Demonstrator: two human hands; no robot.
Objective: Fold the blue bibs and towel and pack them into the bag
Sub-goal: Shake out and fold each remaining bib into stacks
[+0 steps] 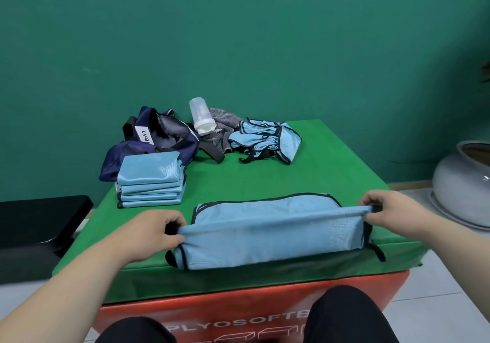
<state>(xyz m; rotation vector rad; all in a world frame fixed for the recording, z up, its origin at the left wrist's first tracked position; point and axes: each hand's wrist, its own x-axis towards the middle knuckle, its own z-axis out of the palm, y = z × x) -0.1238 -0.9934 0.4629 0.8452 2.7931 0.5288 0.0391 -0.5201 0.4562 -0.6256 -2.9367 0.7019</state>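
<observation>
— What do you see, starting at the left?

— I see a black box [39, 226] beside the green bench [331, 173]. Then comes my left hand [156, 234]. Its fingers [173, 220] pinch the left end of a blue bib [270, 236].

— What is behind that hand?

— A stack of folded bibs [151, 181] sits on the bench. It leans against the dark blue bag [159, 141], which lies open at the back left.

— And next to the bag?

— A clear bottle [200, 117] with a white cap stands tilted there. It rests on a grey striped cloth [222, 130]. To the right of that is a loose pile of bibs [265, 141], not folded yet.

— Where is the blue bib you hold?

— It is at the front of the bench, between my hands. Its near half is lifted up and the far half lies flat. A bit hangs over the front edge.

— And on the right?

— My right hand [384, 212] pinches the right end of the blue bib. Past it, a big grey pot [461, 183] stands on the floor.
</observation>
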